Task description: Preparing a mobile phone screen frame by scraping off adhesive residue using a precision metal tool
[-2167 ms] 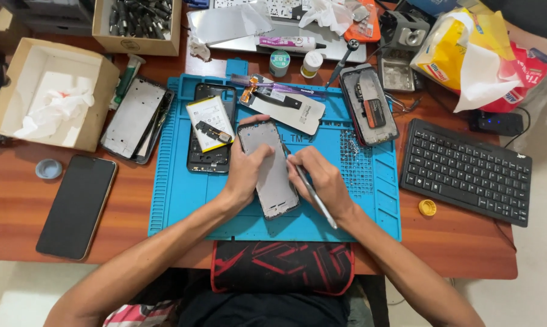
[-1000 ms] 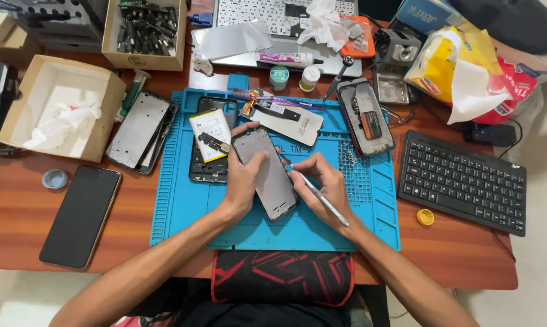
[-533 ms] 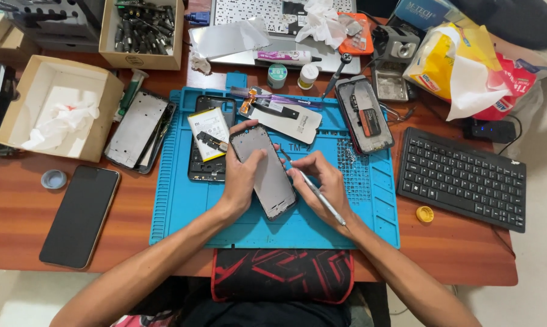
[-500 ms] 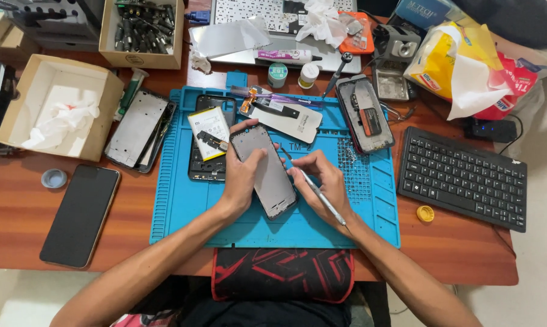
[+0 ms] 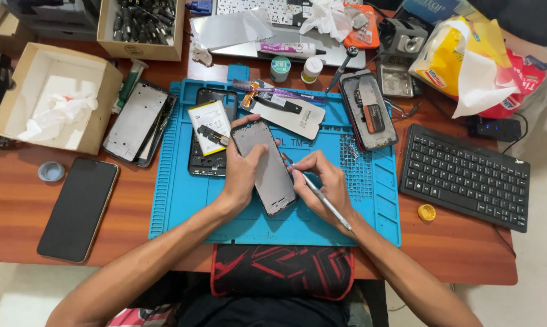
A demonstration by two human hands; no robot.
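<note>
Midway, seemingly: left hand (image 5: 244,175) gripping phone frame (image 5: 265,168) on blue mat (image 5: 182,200), right hand (image 5: 325,181) pinching thin metal tool (image 5: 322,197) against its edge; opened phone (image 5: 210,130) just beyond, unassembled

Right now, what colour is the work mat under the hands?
Blue: the work mat is plain blue with a ridged edge, clearest in the head view.

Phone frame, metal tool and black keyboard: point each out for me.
phone frame (image 5: 272,172), head view, bare grey middle of its back.
metal tool (image 5: 329,206), head view, mid-shaft below the right hand's fingers.
black keyboard (image 5: 464,175), head view, centre keys.
</note>
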